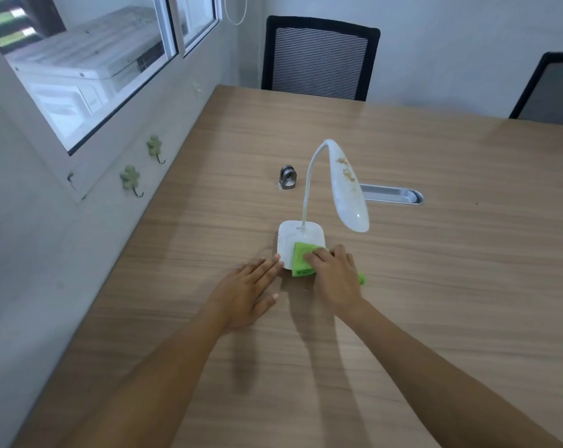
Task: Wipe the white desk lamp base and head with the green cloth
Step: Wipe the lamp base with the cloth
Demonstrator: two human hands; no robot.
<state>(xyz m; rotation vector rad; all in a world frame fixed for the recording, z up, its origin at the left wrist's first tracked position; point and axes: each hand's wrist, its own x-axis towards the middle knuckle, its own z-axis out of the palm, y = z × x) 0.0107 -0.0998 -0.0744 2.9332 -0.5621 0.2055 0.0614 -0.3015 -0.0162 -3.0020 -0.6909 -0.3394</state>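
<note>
We are pressing the green cloth [301, 258] onto the lamp base [297, 239] under our right hand [333, 276], its grip flat on the cloth, while our left hand [247, 292], grip released, is lying flat on the bench [435, 270].

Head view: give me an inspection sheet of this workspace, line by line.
Surface: wooden table, a few small crumbs near the hands.
Job's things: white lamp base partly under green cloth; lamp head shows brown stains.
Clutter: small metal object; metal cable slot set in the table.
Hands: right hand presses the cloth on the base; left hand flat, fingertips at the base edge.
Cables: nothing seen.
Surroundings: window, two wall hooks, two chairs.
</note>
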